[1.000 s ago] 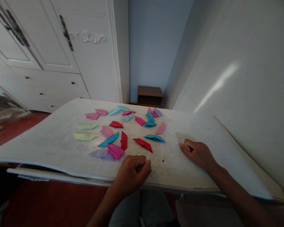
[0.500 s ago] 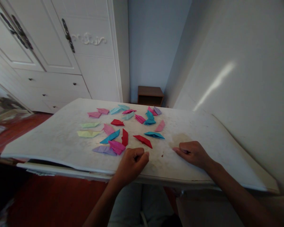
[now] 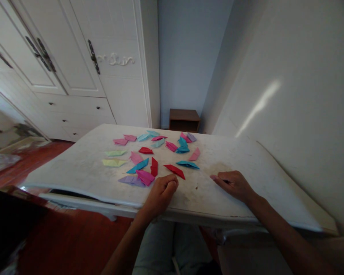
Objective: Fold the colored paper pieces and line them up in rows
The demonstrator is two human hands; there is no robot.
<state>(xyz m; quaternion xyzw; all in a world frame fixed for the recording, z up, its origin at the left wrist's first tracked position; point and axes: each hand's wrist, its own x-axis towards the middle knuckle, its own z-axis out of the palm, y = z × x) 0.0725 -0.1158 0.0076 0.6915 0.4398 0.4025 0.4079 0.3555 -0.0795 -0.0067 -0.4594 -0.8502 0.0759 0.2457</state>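
Observation:
My left hand [image 3: 162, 194] rests as a closed fist near the table's front edge, and I see nothing in it. Just beyond it lies a red folded paper piece [image 3: 174, 171]; a magenta one [image 3: 145, 177] is close on its left. On the right, my right hand [image 3: 234, 185] is curled closed on the tabletop, thumb along the fingers, with no object showing. The nearest paper to it is a blue folded piece [image 3: 187, 165], apart from the hand. More folded papers in pink, teal, yellow and lilac [image 3: 132, 180] are scattered over the left and middle.
The white table [image 3: 83, 164] has a stained top and a drawer slightly out at its front left. A white wardrobe [image 3: 126, 91] stands behind on the left, and a brown box-like stand [image 3: 184, 113] in the far corner. A pale wall [image 3: 298, 95] runs along the right.
The view has shifted slightly, showing more of the floor and wardrobe at the left. Both hands stay closed in about the same places, and the papers lie as before.

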